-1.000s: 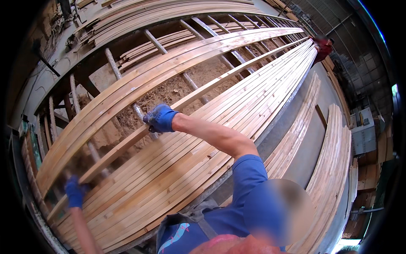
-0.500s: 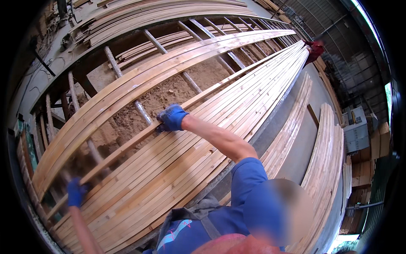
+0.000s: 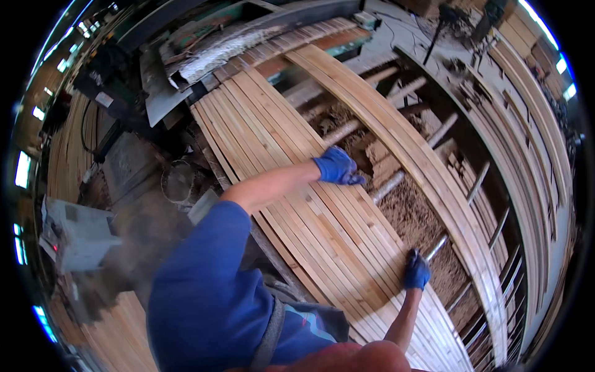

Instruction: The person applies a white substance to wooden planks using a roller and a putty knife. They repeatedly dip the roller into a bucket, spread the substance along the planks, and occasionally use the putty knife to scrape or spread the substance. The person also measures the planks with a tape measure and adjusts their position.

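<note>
Prob. mid-sorting: L hand [image 3: 338,166], centre, on slat stack [image 3: 279,142], grip unclear; R hand [image 3: 416,271], lower right, clamps a slat [image 3: 396,297]. Next likely needs both hands gripping.

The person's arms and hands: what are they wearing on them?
Both hands wear snug bright blue work gloves that end at the wrist: the left hand and the right hand. The forearms are bare. The left arm has a loose blue short sleeve reaching about the elbow. No markings or straps show on the gloves.
</note>
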A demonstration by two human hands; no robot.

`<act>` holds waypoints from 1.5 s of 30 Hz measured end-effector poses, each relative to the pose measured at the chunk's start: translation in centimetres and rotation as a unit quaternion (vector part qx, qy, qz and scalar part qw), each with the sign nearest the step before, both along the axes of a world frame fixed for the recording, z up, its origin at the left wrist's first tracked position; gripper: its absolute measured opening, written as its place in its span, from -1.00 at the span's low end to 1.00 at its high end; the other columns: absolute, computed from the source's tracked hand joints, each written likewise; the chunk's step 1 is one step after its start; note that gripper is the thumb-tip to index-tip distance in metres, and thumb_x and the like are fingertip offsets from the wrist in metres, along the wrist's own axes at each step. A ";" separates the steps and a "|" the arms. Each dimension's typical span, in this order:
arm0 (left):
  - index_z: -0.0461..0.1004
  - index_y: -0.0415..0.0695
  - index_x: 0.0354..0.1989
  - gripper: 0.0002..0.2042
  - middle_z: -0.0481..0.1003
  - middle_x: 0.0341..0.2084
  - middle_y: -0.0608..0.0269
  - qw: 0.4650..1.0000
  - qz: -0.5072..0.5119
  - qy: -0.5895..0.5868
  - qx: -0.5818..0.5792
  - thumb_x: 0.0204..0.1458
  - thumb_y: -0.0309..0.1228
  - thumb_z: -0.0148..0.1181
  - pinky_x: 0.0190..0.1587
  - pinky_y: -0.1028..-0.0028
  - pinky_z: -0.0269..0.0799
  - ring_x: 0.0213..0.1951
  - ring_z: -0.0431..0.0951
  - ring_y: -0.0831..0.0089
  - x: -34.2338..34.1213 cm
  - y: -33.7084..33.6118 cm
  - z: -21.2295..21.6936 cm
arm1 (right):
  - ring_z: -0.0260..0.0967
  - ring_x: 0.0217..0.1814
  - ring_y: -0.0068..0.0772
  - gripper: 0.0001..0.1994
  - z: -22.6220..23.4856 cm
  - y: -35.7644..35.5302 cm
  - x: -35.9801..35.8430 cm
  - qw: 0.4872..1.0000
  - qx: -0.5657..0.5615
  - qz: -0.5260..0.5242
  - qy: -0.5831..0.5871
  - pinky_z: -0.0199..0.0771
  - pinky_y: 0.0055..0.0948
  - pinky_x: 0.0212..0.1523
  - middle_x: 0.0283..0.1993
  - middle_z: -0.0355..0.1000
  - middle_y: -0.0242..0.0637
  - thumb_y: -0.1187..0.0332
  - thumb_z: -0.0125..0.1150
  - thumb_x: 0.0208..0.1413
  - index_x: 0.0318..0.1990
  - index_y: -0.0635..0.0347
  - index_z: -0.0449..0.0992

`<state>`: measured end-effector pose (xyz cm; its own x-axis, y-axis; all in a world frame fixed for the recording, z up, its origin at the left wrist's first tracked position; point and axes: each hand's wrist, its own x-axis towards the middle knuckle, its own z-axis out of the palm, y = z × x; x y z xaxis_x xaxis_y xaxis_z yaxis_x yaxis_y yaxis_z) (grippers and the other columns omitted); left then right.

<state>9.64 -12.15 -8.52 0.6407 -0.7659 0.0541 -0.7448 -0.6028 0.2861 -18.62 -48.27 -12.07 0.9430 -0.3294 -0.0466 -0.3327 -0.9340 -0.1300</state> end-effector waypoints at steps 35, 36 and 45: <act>0.47 -0.11 -0.17 -0.65 0.56 -0.41 0.15 -0.115 0.776 0.360 -0.505 0.16 -0.05 0.07 -0.40 0.28 0.45 -0.37 0.55 0.24 -90.7 40.5 -19.5 | 0.44 -0.09 0.20 -0.65 -27.3 72.4 0.0 0.888 0.256 0.352 0.150 0.45 0.03 -0.09 -0.13 0.49 0.12 0.13 0.03 0.15 -0.04 0.17 0.45; 0.43 -0.13 -0.08 -0.56 0.57 -0.34 0.06 -0.112 0.768 0.415 -0.475 0.21 0.03 -0.06 -0.35 0.28 0.46 -0.35 0.56 0.23 -91.3 39.7 -19.4 | 0.44 -0.12 0.20 -0.66 -27.1 72.4 0.5 0.886 0.232 0.375 0.143 0.44 0.04 -0.11 -0.15 0.49 0.10 0.14 0.03 0.15 -0.05 0.16 0.45; 0.42 -0.14 -0.01 -0.49 0.55 -0.23 -0.01 0.026 0.524 0.570 -0.632 0.18 0.05 -0.17 -0.29 0.25 0.46 -0.28 0.58 0.15 -81.9 45.4 -27.9 | 0.43 -0.21 0.23 -0.70 -4.7 69.0 3.1 0.827 0.351 0.433 0.073 0.42 0.07 -0.22 -0.28 0.50 0.05 0.18 0.14 0.11 -0.08 0.14 0.46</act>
<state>-72.30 33.26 -36.39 0.4107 -0.1427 -0.9005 0.4175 0.9075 0.0466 -15.49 20.77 -16.74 0.7785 0.6232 -0.0742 0.3610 -0.5413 -0.7594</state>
